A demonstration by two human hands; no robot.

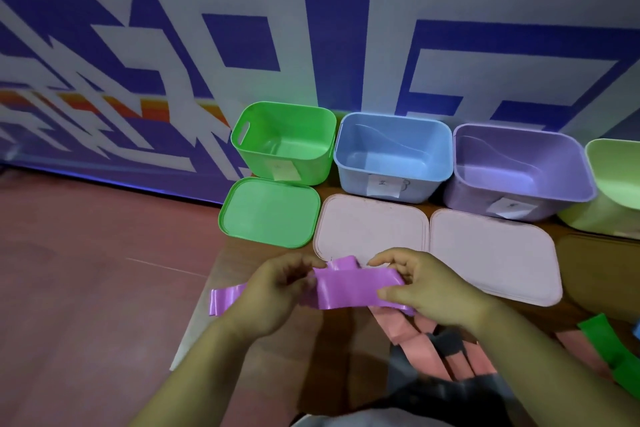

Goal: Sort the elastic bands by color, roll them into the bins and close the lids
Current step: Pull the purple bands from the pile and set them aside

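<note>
Pale green bin [620,177] cut off; labels [382,185] illegible.

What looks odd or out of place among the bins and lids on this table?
One pale pink plastic lid lies before the blue plastic bin, another before the purple plastic bin; neither matches its bin's colour, unlike the green plastic lid before the green plastic bin. Nothing looks spilled or damaged.

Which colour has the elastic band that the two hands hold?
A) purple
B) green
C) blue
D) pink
A: the purple band is pinched between the left hand and the right hand, while the green band lies on the table.
</note>
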